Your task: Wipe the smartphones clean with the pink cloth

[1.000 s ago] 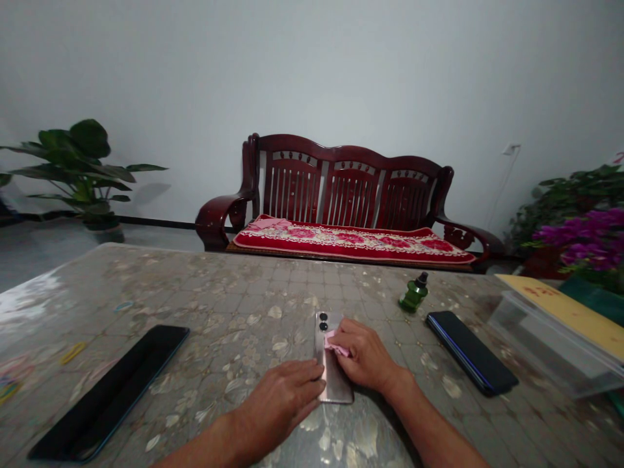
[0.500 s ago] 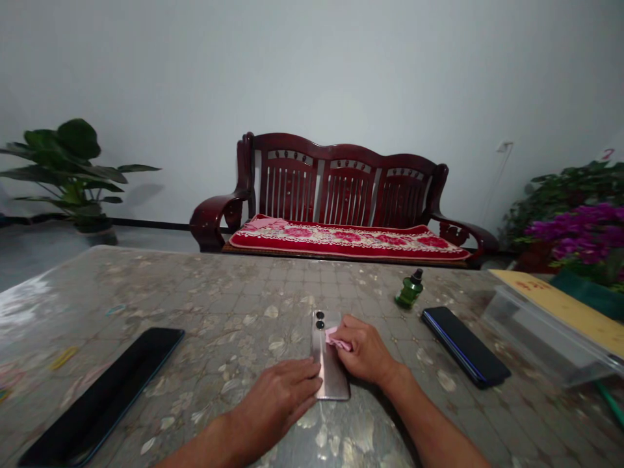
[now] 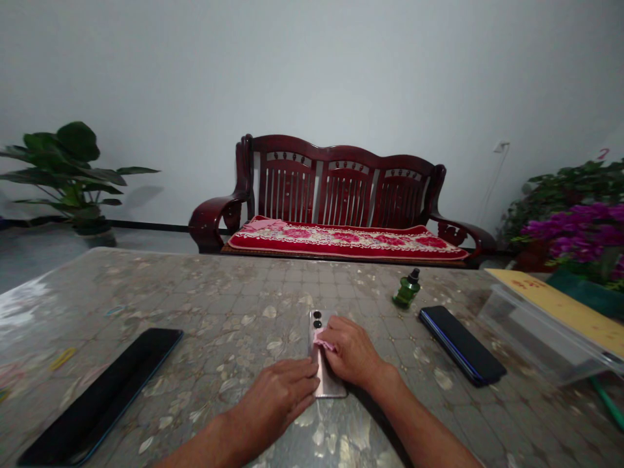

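A pinkish-silver phone (image 3: 332, 385) lies on the table with its back and two round camera lenses facing up. My left hand (image 3: 283, 393) rests flat at its left edge, fingers stretched out and the tips on the phone. Bunched in the closed fingers of my right hand (image 3: 353, 351) is a pink cloth (image 3: 324, 340), pressed on the phone's back just below the lenses. The right hand covers much of the phone's right side.
On the left lies a black tablet (image 3: 104, 393). To the right are a dark phone (image 3: 463, 344), a green spray bottle (image 3: 406, 290) and a clear plastic box (image 3: 531, 338) under a yellow sheet (image 3: 560, 305). A wooden bench (image 3: 341, 156) stands behind the table.
My right hand has slid left across the phone's back with the pink cloth. My left hand keeps its place on the phone's edge. The view has shifted slightly.
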The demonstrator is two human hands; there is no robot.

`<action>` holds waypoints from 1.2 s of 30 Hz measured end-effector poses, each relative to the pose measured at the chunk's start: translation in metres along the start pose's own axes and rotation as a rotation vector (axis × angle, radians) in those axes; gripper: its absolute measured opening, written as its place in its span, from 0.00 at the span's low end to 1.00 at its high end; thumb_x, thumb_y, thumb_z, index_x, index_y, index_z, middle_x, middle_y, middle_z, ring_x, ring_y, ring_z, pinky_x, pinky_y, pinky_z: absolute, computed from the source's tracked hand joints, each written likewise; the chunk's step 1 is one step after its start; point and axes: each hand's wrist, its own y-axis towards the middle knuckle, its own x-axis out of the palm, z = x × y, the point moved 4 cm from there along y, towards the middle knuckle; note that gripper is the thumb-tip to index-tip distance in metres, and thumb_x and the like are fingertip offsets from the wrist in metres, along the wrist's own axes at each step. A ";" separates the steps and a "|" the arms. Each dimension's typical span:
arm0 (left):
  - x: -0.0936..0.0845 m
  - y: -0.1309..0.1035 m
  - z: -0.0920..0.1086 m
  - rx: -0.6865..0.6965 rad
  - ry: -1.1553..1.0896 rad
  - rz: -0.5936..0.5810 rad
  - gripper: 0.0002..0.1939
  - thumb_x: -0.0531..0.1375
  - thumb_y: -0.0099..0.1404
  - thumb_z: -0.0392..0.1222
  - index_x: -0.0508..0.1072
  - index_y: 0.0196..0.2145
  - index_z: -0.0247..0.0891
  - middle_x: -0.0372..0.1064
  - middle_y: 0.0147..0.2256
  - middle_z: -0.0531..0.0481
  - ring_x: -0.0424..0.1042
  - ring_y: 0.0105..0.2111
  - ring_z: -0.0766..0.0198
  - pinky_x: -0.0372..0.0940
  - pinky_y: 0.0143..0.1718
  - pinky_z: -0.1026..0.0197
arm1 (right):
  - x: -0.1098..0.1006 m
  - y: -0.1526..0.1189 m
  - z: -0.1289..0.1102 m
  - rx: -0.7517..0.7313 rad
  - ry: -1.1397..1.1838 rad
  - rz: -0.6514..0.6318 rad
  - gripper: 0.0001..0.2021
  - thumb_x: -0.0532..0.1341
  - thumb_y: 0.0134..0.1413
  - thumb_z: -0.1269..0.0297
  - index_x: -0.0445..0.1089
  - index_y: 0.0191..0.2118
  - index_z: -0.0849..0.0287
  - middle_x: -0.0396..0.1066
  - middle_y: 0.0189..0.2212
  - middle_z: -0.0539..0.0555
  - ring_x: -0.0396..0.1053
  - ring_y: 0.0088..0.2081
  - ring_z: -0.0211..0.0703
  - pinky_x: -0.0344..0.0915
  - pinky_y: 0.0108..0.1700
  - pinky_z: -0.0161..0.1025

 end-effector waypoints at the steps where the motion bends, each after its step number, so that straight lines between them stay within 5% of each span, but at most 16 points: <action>1: 0.000 0.000 0.000 0.000 0.000 0.005 0.15 0.50 0.77 0.42 0.75 0.47 0.41 0.79 0.41 0.47 0.79 0.42 0.63 0.72 0.49 0.62 | 0.001 0.002 -0.002 -0.004 0.002 0.003 0.07 0.60 0.53 0.76 0.72 0.31 0.56 0.68 0.31 0.51 0.64 0.36 0.41 0.55 0.37 0.35; 13: 0.001 0.000 0.001 -0.021 0.017 0.002 0.17 0.48 0.77 0.43 0.76 0.42 0.40 0.79 0.40 0.47 0.79 0.39 0.63 0.73 0.46 0.62 | -0.004 0.000 0.014 0.081 -0.067 0.032 0.08 0.60 0.53 0.76 0.70 0.28 0.57 0.67 0.29 0.51 0.62 0.34 0.41 0.54 0.36 0.36; 20: 0.004 -0.003 -0.001 -0.027 0.007 -0.008 0.15 0.50 0.77 0.42 0.76 0.46 0.41 0.78 0.41 0.47 0.78 0.41 0.63 0.72 0.48 0.62 | 0.002 0.004 0.001 -0.043 -0.017 0.020 0.08 0.60 0.54 0.75 0.73 0.34 0.55 0.68 0.32 0.51 0.64 0.37 0.42 0.56 0.38 0.36; 26: 0.001 -0.001 0.002 -0.024 0.014 0.002 0.18 0.47 0.77 0.44 0.76 0.43 0.39 0.79 0.42 0.46 0.79 0.40 0.61 0.74 0.45 0.60 | -0.007 0.006 0.020 0.173 -0.101 0.029 0.09 0.59 0.54 0.76 0.73 0.28 0.57 0.68 0.30 0.52 0.64 0.35 0.42 0.56 0.38 0.37; 36: 0.003 -0.002 0.002 -0.024 0.027 -0.012 0.14 0.50 0.76 0.42 0.76 0.44 0.40 0.79 0.43 0.47 0.79 0.42 0.61 0.74 0.47 0.60 | 0.003 0.019 0.021 0.146 -0.008 0.075 0.14 0.58 0.59 0.77 0.77 0.41 0.52 0.70 0.35 0.52 0.65 0.40 0.42 0.58 0.41 0.35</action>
